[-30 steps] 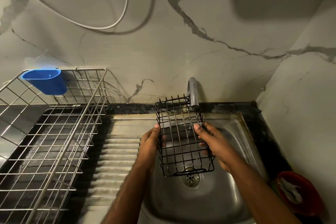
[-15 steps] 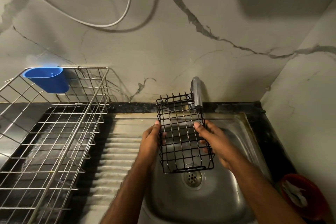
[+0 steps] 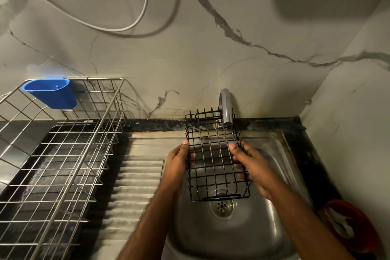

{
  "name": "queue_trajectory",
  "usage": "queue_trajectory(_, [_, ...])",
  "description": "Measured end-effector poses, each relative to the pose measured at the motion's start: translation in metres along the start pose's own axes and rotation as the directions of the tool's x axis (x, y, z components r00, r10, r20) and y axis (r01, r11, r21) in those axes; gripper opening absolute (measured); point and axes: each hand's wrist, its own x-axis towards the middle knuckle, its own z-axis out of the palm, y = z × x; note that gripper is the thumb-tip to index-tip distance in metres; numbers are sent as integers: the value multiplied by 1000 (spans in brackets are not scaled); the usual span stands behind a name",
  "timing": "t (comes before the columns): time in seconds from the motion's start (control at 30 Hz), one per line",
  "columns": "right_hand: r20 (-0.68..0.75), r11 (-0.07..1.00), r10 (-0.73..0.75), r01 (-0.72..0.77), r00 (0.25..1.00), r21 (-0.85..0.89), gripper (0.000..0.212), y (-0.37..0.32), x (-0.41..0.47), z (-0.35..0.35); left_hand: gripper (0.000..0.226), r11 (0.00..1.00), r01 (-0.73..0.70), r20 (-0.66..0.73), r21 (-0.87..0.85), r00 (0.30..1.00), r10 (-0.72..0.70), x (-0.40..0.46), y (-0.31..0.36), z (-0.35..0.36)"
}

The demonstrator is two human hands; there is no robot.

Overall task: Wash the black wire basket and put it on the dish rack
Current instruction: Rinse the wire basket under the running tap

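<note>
Fingers of both hands curl around the long sides of a black wire basket (image 3: 214, 154), gripping it between them. The left hand (image 3: 176, 164) holds the basket's left edge, thumb on top near the rim. The right hand (image 3: 252, 164) holds the right edge, thumb lying over the wires and the other fingers showing through the mesh from underneath.

The basket is held in the air above a steel sink (image 3: 280, 175), tilted with its far end raised toward the wall. That far end sits just under the spout of a grey tap (image 3: 226, 107). The near end hangs above the round drain (image 3: 221, 207) in the sink bowl.

To the left of the sink lies a ribbed steel draining board (image 3: 137, 179). Further left stands a silver wire dish rack (image 3: 63, 154) over a dark tray. A blue plastic cup (image 3: 50, 94) hangs on the rack's back rail.

At the lower right corner, a red bowl (image 3: 358, 228) holds something white. A white cable (image 3: 135, 23) loops across the marble wall above.
</note>
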Motion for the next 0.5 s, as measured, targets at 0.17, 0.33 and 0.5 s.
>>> queue_trajectory(0.17, [-11, 999, -17, 17, 1000, 36, 112, 3, -3, -5, 26, 999, -16, 11, 41, 1000, 16, 0, 1, 4])
queue_trajectory(0.33, [-27, 999, -27, 29, 999, 44, 116, 2, -4, -8, 34, 996, 6, 19, 84, 1000, -7, 3, 4, 8])
queue_trajectory(0.5, [-36, 998, -35, 37, 999, 48, 114, 3, -3, -11, 36, 998, 9, 10, 62, 1000, -9, 5, 8, 12])
